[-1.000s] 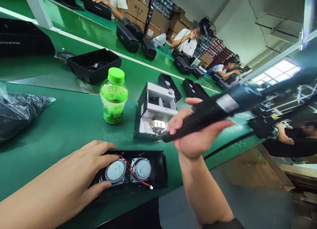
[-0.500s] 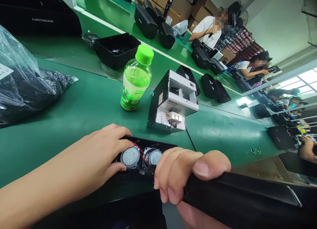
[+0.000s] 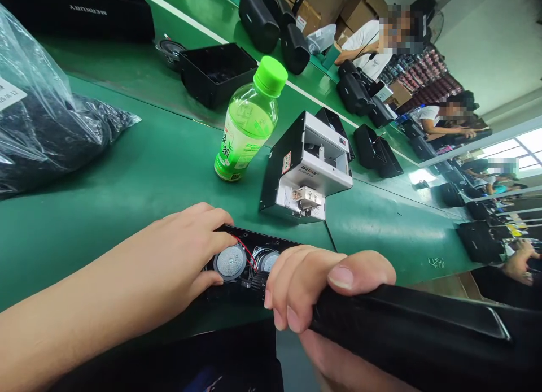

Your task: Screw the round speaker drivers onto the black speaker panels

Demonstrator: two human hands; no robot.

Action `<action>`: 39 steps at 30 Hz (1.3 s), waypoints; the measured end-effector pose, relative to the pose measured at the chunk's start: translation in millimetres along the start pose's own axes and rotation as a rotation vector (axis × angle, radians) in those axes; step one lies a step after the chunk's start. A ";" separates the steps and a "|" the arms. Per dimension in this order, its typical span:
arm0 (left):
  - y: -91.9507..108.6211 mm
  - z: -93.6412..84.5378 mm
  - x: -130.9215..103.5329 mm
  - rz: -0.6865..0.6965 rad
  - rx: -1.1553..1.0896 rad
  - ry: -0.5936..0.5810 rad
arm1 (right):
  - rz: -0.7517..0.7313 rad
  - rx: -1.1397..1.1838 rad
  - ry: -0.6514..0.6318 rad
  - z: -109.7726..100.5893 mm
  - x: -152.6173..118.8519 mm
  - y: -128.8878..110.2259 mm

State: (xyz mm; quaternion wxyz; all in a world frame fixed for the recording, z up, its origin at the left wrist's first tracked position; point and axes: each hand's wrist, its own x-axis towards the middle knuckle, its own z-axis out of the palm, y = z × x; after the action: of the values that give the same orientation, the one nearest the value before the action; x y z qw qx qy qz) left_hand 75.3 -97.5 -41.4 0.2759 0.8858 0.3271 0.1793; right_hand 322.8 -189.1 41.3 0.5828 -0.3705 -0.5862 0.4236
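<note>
In the head view my left hand grips the near-left end of a black speaker panel, its thumb and fingers about a round grey speaker magnet. A second speaker magnet sits to the right, partly hidden by my right hand. A red wire runs between the two. My right hand is wrapped round a thick black electric screwdriver, which reaches in from the lower right. Its ribbed black front end is over the panel between the speakers; the tip cannot be made out.
Behind the panel stand a green-capped drink bottle and a silver-and-black screw feeder. A clear bag of black parts lies at left. Black speaker housings line the green bench. Co-workers sit farther off.
The view has shifted slightly, so the bottle, screw feeder and panel appear farther right. Both hands keep their holds, and the screwdriver stays over the panel.
</note>
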 end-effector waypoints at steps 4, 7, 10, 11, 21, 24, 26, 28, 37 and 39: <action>1.5 1.2 1.6 0.015 0.022 0.009 | -0.015 -0.009 -0.050 1.4 -2.0 2.4; 3.5 1.7 1.4 0.014 0.026 0.010 | -0.041 -0.048 -0.090 4.0 -4.5 3.5; 6.0 2.1 0.0 0.007 0.036 -0.008 | -0.052 -0.070 -0.080 5.8 -7.3 4.5; 6.9 2.3 -0.5 0.003 0.039 -0.016 | -0.049 -0.066 -0.068 6.1 -8.5 5.2; 7.0 1.3 -3.7 -0.035 0.019 -0.028 | 0.038 -0.029 -0.026 26.9 11.5 -3.4; 7.4 2.6 -3.6 -0.029 -0.007 -0.010 | 0.071 -0.007 0.017 36.5 25.8 -7.9; 8.2 2.8 -3.3 -0.021 -0.002 -0.002 | 0.081 0.019 0.060 40.0 22.8 -4.3; 8.3 2.6 -3.8 -0.014 0.004 0.003 | 0.084 0.043 0.113 40.7 9.1 5.0; -15.0 12.5 -13.5 0.038 -0.015 0.099 | -0.099 0.264 0.299 -5.7 -0.7 -2.6; -20.0 18.7 -16.1 0.054 0.002 0.127 | -0.235 0.162 0.360 -26.2 26.8 -18.5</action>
State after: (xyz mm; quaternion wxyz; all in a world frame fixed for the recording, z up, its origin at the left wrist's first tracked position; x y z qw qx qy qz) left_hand 63.4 -102.7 -70.4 0.2487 0.8815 0.3199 0.2423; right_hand 348.8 -169.4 67.4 0.7513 -0.3212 -0.4758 0.3256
